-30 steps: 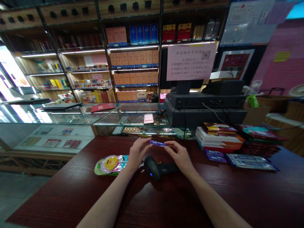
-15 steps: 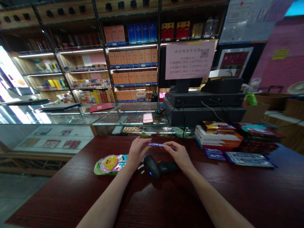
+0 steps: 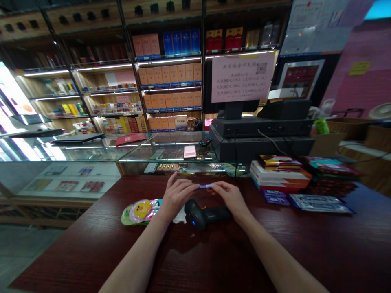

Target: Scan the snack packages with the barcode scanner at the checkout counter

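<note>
Presumably for even support, the left hand (image 3: 176,198) and right hand (image 3: 231,199) have fingers clamped on opposite ends of a slim purple packet (image 3: 205,186), above the worktop (image 3: 214,260), beyond the barcode scanner (image 3: 198,216).

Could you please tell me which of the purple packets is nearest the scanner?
The purple packet between the left hand and right hand, just beyond the scanner; the other purple packets lie farther right, on the table near the boxes.
</note>
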The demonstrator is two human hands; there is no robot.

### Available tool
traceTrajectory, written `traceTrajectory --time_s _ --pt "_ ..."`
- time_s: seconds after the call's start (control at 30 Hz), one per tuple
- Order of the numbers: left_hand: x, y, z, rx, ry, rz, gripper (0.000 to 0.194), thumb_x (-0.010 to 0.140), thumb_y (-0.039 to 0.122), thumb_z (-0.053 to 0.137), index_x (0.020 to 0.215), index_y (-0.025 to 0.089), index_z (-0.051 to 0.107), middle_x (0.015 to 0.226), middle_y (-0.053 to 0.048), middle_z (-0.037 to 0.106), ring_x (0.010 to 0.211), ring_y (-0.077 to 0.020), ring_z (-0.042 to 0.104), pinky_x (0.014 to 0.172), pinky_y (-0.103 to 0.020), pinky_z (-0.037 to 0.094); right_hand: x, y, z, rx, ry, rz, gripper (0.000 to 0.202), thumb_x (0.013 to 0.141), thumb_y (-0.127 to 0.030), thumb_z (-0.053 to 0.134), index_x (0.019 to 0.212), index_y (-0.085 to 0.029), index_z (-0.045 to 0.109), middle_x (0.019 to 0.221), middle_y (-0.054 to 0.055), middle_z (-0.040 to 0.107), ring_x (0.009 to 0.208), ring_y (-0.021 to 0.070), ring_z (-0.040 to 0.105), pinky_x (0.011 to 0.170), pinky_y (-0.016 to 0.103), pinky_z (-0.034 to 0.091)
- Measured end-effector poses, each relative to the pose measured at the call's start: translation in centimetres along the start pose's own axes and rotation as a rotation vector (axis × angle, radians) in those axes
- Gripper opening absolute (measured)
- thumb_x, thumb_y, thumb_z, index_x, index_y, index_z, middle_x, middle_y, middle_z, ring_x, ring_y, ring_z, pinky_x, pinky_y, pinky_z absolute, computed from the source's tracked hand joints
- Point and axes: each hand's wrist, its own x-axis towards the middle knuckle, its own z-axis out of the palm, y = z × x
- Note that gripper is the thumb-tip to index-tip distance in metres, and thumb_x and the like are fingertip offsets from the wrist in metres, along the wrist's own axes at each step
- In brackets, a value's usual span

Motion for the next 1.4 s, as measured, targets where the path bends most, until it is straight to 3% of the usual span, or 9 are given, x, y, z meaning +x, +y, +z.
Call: traceTrajectory --time_s 0.27,0.47,0.7,0.8,0.9,1.1,1.4 --pt "-0.2 0.0 0.3 0.017 0.042 -0.031 0.030 0.096 0.023 0.059 0.125 0.032 0.064 0.108 0.001 0.076 0.108 -0.0149 0.067 0.123 -0.047 0.023 -0.1 0.1 0.2 0.022 -0.015 -0.002 0.041 0.074 -0.057 0.074 0.085 -0.018 0.075 0.083 0.007 0.078 0.078 0.0239 0.071 0.081 0.036 0.053" --pt "-0.5 -0.9 0.2 0.099 0.138 -0.103 0.027 0.096 0.023 0.059 0.121 0.032 0.067 0.107 0.002 0.076 0.103 -0.0137 0.068 0.119 -0.043 0.028 -0.5 -0.3 0.4 -0.003 -0.178 -0.037 0.044 0.078 -0.050 0.071 0.109 -0.019 0.071 0.108 0.009 0.078 0.103 0.0269 0.071 0.094 0.040 0.052" --pt "-1.3 -2.3 -1.0 0.282 0.242 -0.191 0.028 0.093 0.023 0.064 0.117 0.037 0.070 0.103 0.006 0.078 0.104 -0.0170 0.065 0.122 -0.047 0.014 -1.8 -0.8 -2.0 -0.455 -0.409 -0.182 0.046 0.085 -0.042 0.068 0.128 -0.028 0.063 0.118 0.006 0.074 0.112 0.0262 0.064 0.103 0.044 0.044" --pt "-1.5 -2.8 -1.6 0.339 0.256 -0.220 0.028 0.092 0.024 0.066 0.116 0.038 0.070 0.102 0.006 0.078 0.104 -0.0186 0.064 0.121 -0.048 0.014 -2.4 -1.2 -3.1 -0.689 -0.532 -0.209 0.066 0.077 -0.048 0.076 0.138 -0.033 0.056 0.126 0.005 0.069 0.116 0.0286 0.059 0.104 0.046 0.041" --pt "-1.6 -3.1 -2.0 0.374 0.269 -0.229 0.028 0.091 0.023 0.067 0.116 0.037 0.071 0.102 0.006 0.078 0.102 -0.0186 0.063 0.121 -0.047 0.014 -2.8 -1.3 -3.5 -0.839 -0.627 -0.255 0.086 0.069 -0.046 0.083 0.145 -0.031 0.048 0.133 0.006 0.064 0.119 0.0296 0.056 0.105 0.045 0.038" --pt "-1.8 -3.7 -2.2 0.423 0.275 -0.237 0.028 0.091 0.025 0.066 0.115 0.038 0.071 0.100 0.007 0.078 0.100 -0.0197 0.062 0.121 -0.049 0.013 -3.2 -0.4 -2.8 -0.907 -0.624 -0.364 0.063 0.078 -0.033 0.074 0.138 -0.026 0.055 0.129 0.008 0.066 0.114 0.0266 0.058 0.102 0.042 0.037" --pt "-2.1 -4.3 -2.2 0.395 0.307 -0.248 0.029 0.093 0.024 0.063 0.116 0.040 0.070 0.098 0.005 0.078 0.100 -0.0207 0.061 0.121 -0.051 0.012 -2.8 0.0 -2.2 -0.900 -0.622 -0.423 0.050 0.080 -0.031 0.070 0.129 -0.028 0.061 0.118 0.006 0.069 0.108 0.0263 0.060 0.099 0.042 0.037"
